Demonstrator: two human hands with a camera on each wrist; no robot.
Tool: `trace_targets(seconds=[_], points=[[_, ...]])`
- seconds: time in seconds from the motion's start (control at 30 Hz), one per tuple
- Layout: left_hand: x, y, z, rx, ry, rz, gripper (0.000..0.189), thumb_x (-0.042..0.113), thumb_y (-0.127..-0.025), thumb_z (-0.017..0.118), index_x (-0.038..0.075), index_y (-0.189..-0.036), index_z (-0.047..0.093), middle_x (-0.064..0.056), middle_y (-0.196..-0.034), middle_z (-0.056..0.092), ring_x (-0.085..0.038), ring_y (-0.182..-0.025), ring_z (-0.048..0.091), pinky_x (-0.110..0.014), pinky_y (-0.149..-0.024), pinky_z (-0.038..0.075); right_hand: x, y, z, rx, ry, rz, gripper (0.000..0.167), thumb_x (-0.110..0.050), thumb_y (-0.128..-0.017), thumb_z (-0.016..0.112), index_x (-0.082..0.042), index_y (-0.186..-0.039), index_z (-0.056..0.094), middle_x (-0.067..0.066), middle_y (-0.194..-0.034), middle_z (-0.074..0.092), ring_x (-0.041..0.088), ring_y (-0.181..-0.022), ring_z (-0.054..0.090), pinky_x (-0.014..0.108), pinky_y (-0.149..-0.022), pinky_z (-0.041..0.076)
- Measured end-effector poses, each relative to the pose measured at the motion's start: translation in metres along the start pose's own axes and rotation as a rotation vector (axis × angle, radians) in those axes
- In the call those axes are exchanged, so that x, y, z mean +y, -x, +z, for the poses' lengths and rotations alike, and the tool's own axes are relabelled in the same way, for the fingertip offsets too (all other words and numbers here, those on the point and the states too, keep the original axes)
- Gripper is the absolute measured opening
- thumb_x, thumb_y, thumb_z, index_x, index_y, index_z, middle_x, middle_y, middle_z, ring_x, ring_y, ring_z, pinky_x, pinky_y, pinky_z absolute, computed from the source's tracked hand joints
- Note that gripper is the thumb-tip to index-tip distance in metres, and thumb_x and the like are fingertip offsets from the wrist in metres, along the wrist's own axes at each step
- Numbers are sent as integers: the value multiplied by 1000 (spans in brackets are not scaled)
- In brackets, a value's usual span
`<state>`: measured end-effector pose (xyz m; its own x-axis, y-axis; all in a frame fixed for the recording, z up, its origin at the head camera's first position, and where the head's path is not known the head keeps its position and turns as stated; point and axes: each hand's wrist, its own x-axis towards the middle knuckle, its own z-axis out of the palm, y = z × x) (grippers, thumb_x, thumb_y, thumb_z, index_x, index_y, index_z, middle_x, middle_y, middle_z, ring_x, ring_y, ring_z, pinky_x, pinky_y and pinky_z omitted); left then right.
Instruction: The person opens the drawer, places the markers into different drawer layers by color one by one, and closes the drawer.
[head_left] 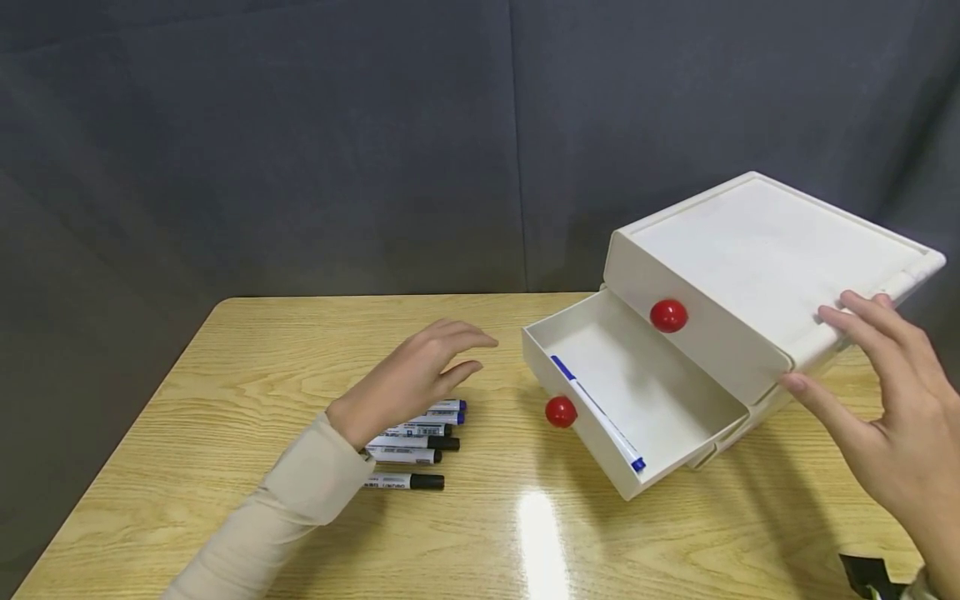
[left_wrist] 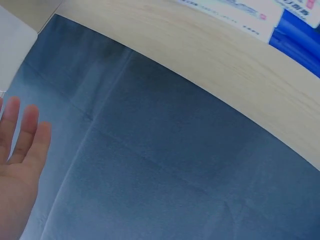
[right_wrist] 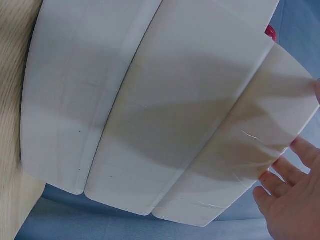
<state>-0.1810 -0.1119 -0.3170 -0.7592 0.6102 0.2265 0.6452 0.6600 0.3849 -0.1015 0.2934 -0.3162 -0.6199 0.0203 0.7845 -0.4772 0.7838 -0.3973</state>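
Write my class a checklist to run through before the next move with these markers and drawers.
1. Lower drawer pulled open: ok.
2. Upper drawer shut: ok.
3. Left grip free: ok, holds nothing.
4. Right grip firm on the cabinet: cannot tell, fingers at its edge.
5. Markers all in drawer: not ok, one inside, several on the table.

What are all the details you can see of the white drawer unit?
The white drawer unit, plastic-looking, has a rimmed top and round red knobs. It stands angled on the right part of the table. The top drawer is shut; the open drawer below holds one marker. The right hand touches the unit's top edge.
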Motion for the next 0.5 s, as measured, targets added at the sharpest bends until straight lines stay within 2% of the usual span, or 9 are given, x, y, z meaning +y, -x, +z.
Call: trace_targets(seconds=[0.13, 0.5], points=[[-4, 4, 0, -2, 5, -15, 33, 14, -99, 62, 12, -131, 63, -2, -135, 63, -20, -129, 56, -37, -110, 47, 0, 0, 0, -5, -1, 5, 90, -73, -81, 58, 4, -128, 63, 13, -146, 54, 14, -147, 35, 15, -120, 23], [-17, 16, 1, -3, 16, -42, 32, 15, -98, 63, 11, -130, 63, -3, -133, 64, -21, -127, 57, -39, -107, 49, -2, -1, 1, 6, -3, -2, 93, -75, -80, 56, 5, -127, 62, 22, -142, 54, 16, -147, 36, 15, -120, 22]])
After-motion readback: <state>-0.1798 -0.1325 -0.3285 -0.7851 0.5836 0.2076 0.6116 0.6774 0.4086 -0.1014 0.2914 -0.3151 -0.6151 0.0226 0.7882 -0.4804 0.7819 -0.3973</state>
